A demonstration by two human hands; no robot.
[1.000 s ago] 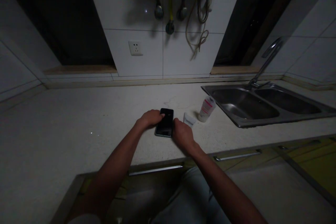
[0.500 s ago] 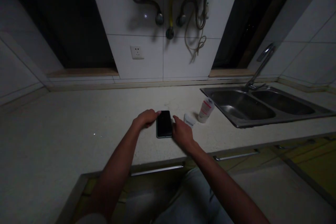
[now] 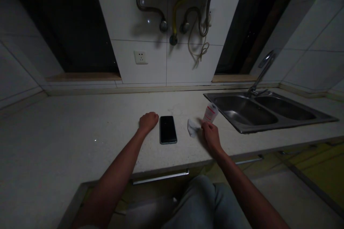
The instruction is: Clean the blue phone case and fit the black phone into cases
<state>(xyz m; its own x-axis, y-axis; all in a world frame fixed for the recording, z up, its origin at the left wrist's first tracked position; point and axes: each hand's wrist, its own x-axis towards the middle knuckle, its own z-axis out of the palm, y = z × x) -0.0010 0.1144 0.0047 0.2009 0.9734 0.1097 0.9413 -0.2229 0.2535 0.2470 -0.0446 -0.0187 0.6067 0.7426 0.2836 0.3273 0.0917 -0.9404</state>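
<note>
A black phone (image 3: 168, 129) lies flat on the pale countertop (image 3: 80, 125), screen dark. My left hand (image 3: 147, 121) rests curled in a loose fist just left of the phone, holding nothing. My right hand (image 3: 210, 136) has reached to the right of the phone; its fingertips touch a small white cloth or wipe (image 3: 192, 127). A small white bottle with a pink label (image 3: 210, 113) stands just behind that hand, near the sink's corner.
A steel double sink (image 3: 268, 112) with a tap (image 3: 262, 71) takes up the right of the counter. Hoses and pipes (image 3: 185, 14) hang on the tiled wall above a socket (image 3: 141, 57). Drawer handles (image 3: 159, 177) run below the counter's front edge.
Both hands have let go of the phone, which now lies straight. My left hand drew back into a fist; my right hand moved right to the white cloth by the bottle.
</note>
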